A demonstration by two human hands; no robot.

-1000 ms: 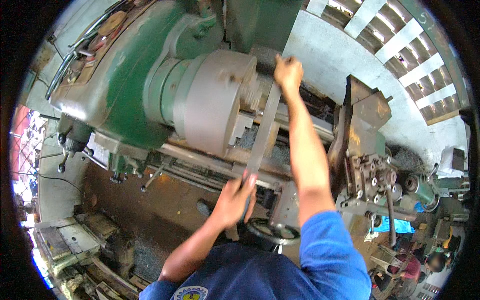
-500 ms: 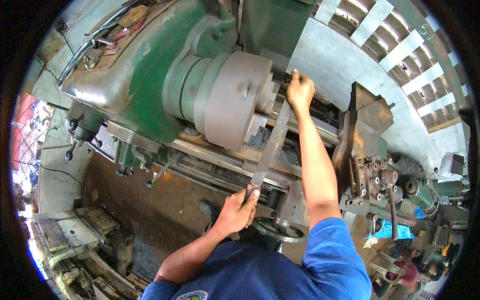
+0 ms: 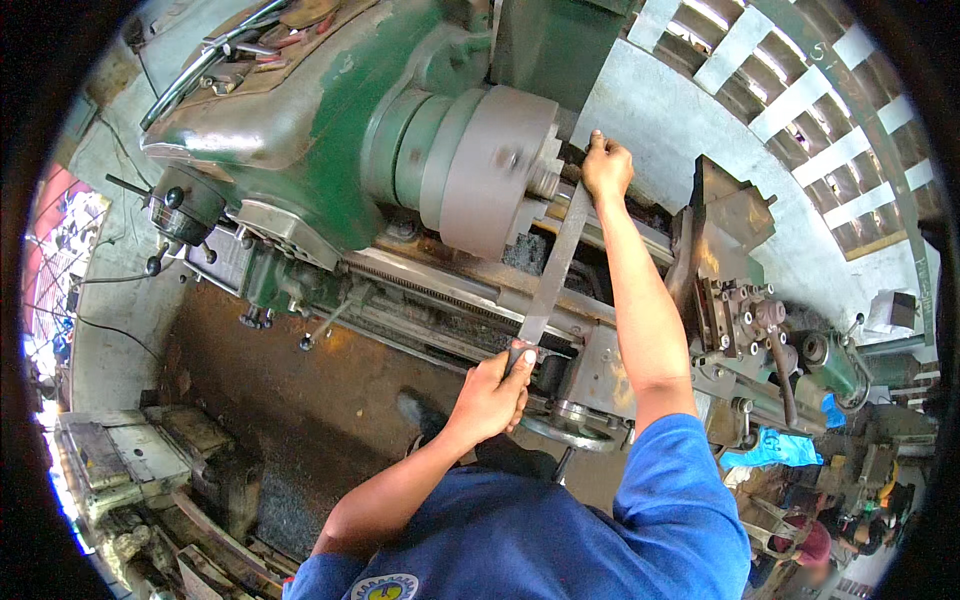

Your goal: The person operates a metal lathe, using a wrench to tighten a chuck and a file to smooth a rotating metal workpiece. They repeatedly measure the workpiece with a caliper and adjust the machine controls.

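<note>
A long flat metal file (image 3: 557, 270) slants across the bed of a green lathe. My left hand (image 3: 492, 396) is closed round its dark handle at the near end. At the far end my right hand (image 3: 607, 168) grips the tip, thumb pointing up. Just left of the file's far part, a short round workpiece (image 3: 544, 185) sticks out of the jaws of the big grey chuck (image 3: 488, 165). The blade lies over or against this workpiece; the exact contact is hard to make out. The chuck's surface looks smeared, as if turning.
Right of my right forearm stands the carriage with its tool post (image 3: 738, 315). A handwheel (image 3: 568, 428) sits close below my hands. The green headstock (image 3: 300, 130) fills the upper left, with loose tools (image 3: 240, 65) on top. Metal chips lie under the chuck.
The whole view has shifted, so the lathe and both hands appear slightly higher and farther right. Both hands keep their grip on the file, which stays near the workpiece.
</note>
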